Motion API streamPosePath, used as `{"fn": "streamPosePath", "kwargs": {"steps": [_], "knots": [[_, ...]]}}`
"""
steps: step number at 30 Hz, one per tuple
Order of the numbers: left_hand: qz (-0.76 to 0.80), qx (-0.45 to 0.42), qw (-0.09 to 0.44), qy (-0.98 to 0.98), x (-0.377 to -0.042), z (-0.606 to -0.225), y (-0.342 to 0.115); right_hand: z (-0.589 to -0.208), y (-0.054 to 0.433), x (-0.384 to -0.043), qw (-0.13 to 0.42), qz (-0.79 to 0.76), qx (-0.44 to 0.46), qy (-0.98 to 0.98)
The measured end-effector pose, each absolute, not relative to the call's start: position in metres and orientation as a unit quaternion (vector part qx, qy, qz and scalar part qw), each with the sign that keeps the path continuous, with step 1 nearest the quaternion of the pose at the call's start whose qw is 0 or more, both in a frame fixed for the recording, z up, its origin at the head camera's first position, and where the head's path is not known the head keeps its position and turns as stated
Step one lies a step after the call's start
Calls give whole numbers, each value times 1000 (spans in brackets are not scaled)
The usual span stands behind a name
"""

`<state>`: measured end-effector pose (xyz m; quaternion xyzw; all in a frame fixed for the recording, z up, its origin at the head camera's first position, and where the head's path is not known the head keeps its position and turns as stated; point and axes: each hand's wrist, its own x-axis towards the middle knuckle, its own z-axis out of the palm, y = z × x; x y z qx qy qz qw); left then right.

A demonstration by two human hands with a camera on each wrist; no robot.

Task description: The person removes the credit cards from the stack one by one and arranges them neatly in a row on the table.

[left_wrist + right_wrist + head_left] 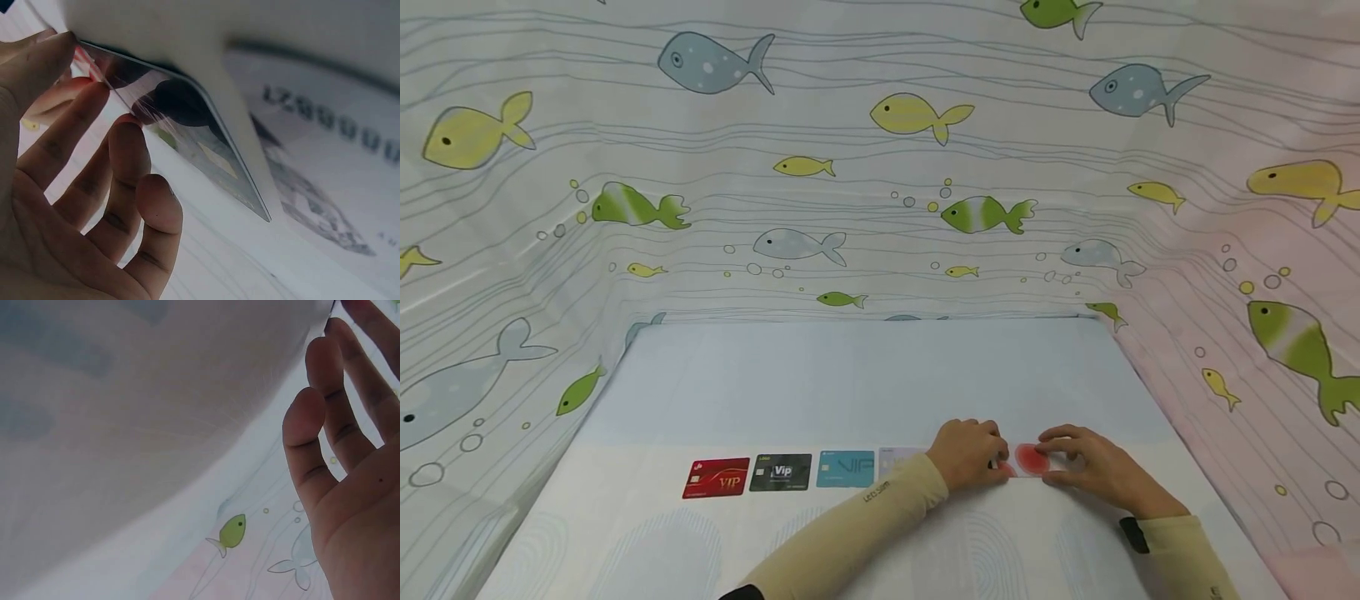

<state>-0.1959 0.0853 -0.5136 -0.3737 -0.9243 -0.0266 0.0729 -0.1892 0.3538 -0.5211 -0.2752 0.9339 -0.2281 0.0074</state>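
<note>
My left hand [968, 454] pinches the left part of a glossy card with red circles [1032, 459]. At its right end, the thumb and fingers of my right hand [1093, 468] grip it from the near and far edges. In the left wrist view the same card [212, 156] looks dark and shiny, with a chip, and the fingertips of my left hand [94, 175] touch its edge. Beside it lies a pale silver card [331, 125] with embossed digits, partly covered by my left forearm in the head view. My right hand [350, 444] hides its grip in the right wrist view.
Left of the hands, a red VIP card [717, 477], a black VIP card [780, 472] and a blue VIP card [846, 468] lie in a row on the white table [760, 375]. A fish-patterned curtain [865, 192] surrounds the table's back and sides.
</note>
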Motion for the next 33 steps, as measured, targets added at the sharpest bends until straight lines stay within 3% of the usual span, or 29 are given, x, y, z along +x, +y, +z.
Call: {"fn": "streamPosePath", "kwargs": {"steps": [10,20,33], "knots": [[-26,-372,75,-925,-196,-513,85,-520,354,-192,22,-233,-289,928],[-46,-355,105,-928,-201,-505,77,-500,350,-202,-71,-241,-245,936],[-70,-234,208,-947,-226,-476,-6,-483,321,-215,-111,-235,-188,947]]}}
